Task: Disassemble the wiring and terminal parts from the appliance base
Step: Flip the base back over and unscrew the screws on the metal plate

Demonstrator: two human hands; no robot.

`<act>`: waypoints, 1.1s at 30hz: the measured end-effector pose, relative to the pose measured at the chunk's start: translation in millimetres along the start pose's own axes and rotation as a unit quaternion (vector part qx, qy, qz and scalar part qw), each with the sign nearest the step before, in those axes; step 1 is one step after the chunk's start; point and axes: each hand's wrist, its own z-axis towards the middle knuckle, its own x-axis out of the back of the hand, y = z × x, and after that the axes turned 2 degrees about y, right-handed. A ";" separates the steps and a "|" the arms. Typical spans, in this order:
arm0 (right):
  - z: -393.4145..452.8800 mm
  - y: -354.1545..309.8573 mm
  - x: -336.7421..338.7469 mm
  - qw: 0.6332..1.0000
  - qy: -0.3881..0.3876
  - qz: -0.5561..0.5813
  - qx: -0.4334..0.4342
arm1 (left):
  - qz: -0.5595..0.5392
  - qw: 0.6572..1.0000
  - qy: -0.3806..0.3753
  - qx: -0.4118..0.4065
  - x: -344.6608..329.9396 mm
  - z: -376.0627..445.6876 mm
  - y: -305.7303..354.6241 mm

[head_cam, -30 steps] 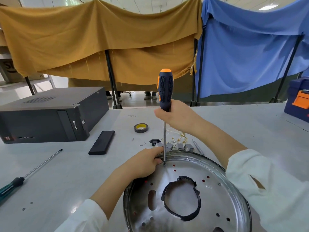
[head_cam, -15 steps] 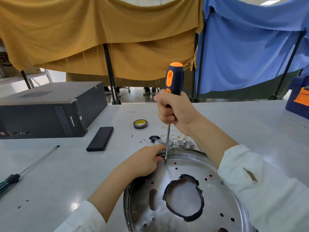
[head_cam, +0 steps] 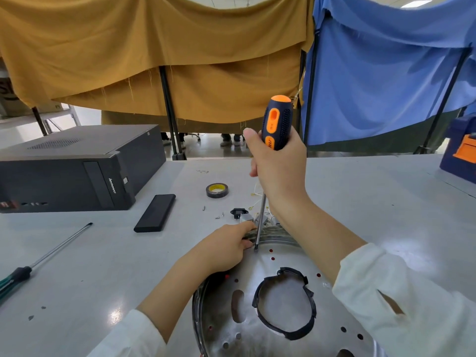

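Two bare hands work over a round metal base (head_cam: 296,338) lying flat at the near edge of a grey table (head_cam: 360,202), seen from the head camera. The right hand (head_cam: 279,173) has its fingers wrapped around the black-and-orange handle of a screwdriver (head_cam: 277,122), held nearly upright with its tip on the base's far rim. The left hand (head_cam: 226,249) rests on that rim beside the tip, fingers curled over the edge and gripping it. Just beyond the rim lie small grey terminal blocks (head_cam: 247,218), thin wires (head_cam: 257,194) and a black connector (head_cam: 238,212). Farther back sits a roll of tape (head_cam: 217,190); loose screws (head_cam: 220,215) are scattered near it. To the left stand a black computer case (head_cam: 77,171) marked "lenovo", a flat black bar (head_cam: 155,213) and a second, green-handled screwdriver (head_cam: 38,264). The print on the orange handle is too blurred to read.
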 end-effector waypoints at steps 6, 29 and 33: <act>8.9 -1.3 6.3 0.978 -0.172 0.087 -0.085 | 0.006 1.000 -0.004 0.006 -0.5 2.1 -0.6; -1.5 -6.5 -3.9 0.987 -0.154 0.040 -0.029 | 0.002 1.000 -0.003 0.005 -2.6 3.9 -2.8; 14.8 -10.2 9.9 0.880 -0.447 0.091 -0.133 | 0.000 1.000 0.002 0.004 -3.9 3.1 -3.5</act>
